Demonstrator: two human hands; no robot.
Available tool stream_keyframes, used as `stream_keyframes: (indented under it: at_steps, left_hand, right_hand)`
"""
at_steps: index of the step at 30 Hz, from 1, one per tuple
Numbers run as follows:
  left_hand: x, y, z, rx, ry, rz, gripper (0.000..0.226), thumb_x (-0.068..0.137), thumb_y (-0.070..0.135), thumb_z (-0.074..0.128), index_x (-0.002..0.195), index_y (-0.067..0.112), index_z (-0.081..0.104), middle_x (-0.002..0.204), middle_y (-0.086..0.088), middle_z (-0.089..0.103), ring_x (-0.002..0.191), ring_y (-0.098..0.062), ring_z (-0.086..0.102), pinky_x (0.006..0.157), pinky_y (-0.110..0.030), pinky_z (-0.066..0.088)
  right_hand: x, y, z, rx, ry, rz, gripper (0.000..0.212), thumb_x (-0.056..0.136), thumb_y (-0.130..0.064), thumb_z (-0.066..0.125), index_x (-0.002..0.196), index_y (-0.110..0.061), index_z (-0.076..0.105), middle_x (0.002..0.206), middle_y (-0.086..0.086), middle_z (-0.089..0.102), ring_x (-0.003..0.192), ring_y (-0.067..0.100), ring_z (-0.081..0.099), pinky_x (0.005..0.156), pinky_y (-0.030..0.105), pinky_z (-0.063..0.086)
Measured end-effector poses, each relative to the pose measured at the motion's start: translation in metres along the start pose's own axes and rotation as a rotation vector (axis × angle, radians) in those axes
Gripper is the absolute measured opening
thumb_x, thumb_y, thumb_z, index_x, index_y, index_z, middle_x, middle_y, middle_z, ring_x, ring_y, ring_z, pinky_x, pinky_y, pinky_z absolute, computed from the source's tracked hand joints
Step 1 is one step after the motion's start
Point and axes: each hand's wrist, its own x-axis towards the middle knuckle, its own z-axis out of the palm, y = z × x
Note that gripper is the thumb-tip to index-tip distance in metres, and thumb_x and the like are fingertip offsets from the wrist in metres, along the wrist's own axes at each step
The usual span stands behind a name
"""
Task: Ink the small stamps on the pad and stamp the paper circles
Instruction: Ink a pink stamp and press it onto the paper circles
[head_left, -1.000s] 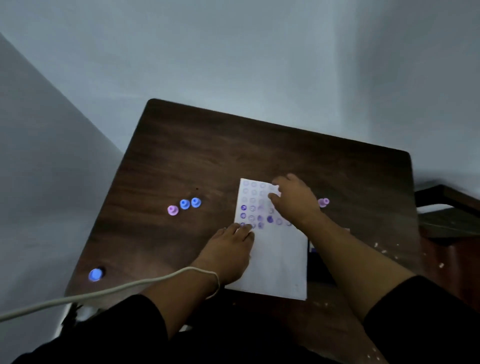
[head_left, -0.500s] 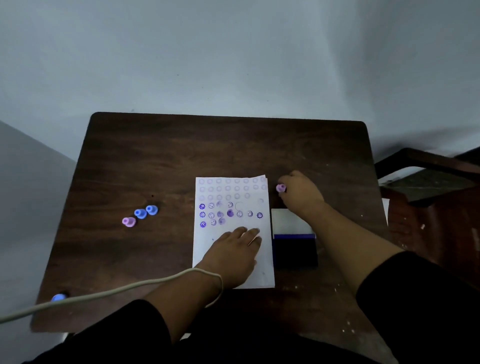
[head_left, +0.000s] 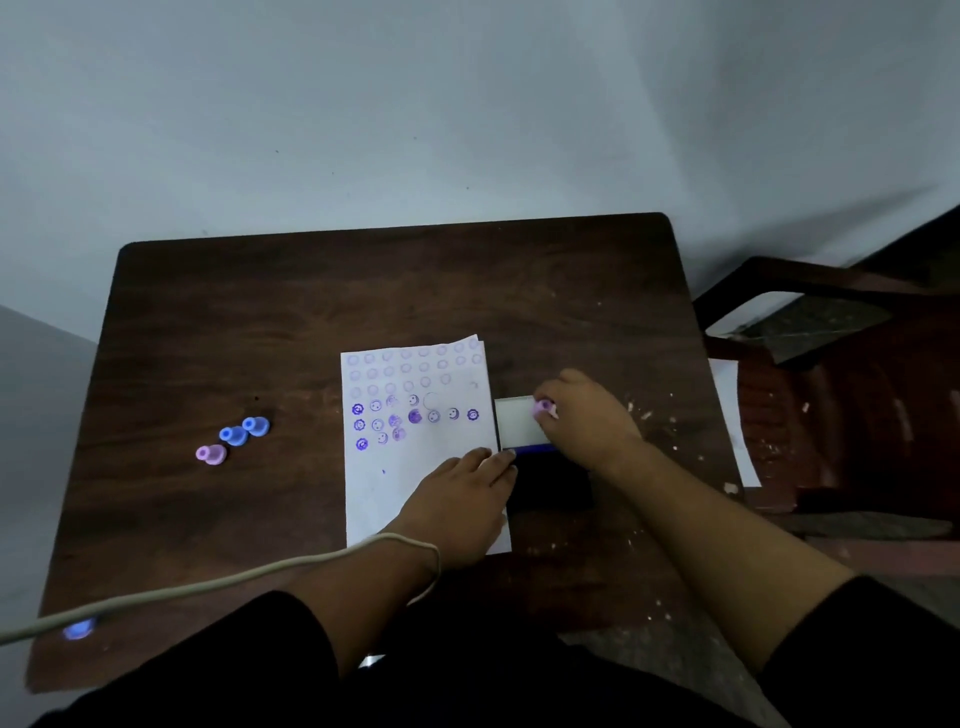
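Right now the right hand (head_left: 587, 421) is pinching a small pink stamp (head_left: 543, 408), its fingers clamped on the stem, over the white lid of the ink pad (head_left: 517, 423) at the centre right of the frame. Being tiny, light and hard plastic, the stamp is probably easiest gripped by its narrow stem, and it is likely turning slippery once inked. The left hand (head_left: 460, 501) is lying flat, fingers together, on the lower part of the paper (head_left: 374, 493); thin and light, the sheet is likely sliding on the worktop (head_left: 311, 291) unless pressed. Three spare stamps (head_left: 234, 439) are sitting well apart at centre left. The dark inked half of the pad is largely hidden under the right wrist, so whether the stamp face is touching anything is impossible to tell. The upper printed circles (head_left: 410, 369) are looking faint. A cable (head_left: 208, 587) is crossing the left forearm.
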Motion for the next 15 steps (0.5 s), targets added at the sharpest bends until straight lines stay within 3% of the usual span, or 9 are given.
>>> stream_keyframes:
  at_steps: [3,9,15]
  left_hand:
    - [0.000,0.004,0.003,0.027,0.004,0.023,0.061,0.091,0.032,0.060,0.146,0.008,0.047,0.156,-0.011,0.042,0.135,-0.033,0.045,0.104,-0.045,0.046]
    - [-0.004,0.005,0.009,0.069,-0.014,-0.014,0.061,0.090,0.035,0.058,0.145,0.009,0.048,0.159,-0.011,0.038,0.140,-0.035,0.040,0.107,-0.046,0.043]
    - [-0.008,-0.001,0.022,0.112,-0.076,-0.044,0.065,0.089,0.041,0.059,0.144,0.008,0.049,0.162,-0.013,0.032,0.144,-0.037,0.035,0.110,-0.050,0.038]
  right_hand:
    - [-0.029,0.008,0.007,0.003,-0.036,-0.001,0.018,0.099,-0.030,0.061,0.115,-0.026,0.067,0.112,-0.007,0.058,0.095,0.006,0.055,0.089,0.027,0.049]
    - [-0.061,0.015,0.032,-0.013,-0.042,0.013,0.015,0.102,-0.031,0.055,0.103,-0.023,0.068,0.097,-0.006,0.056,0.083,0.006,0.055,0.078,0.026,0.050]
    - [-0.066,0.014,0.041,-0.003,-0.047,0.021,0.016,0.101,-0.029,0.058,0.104,-0.019,0.071,0.103,-0.001,0.062,0.086,0.011,0.059,0.081,0.026,0.049]
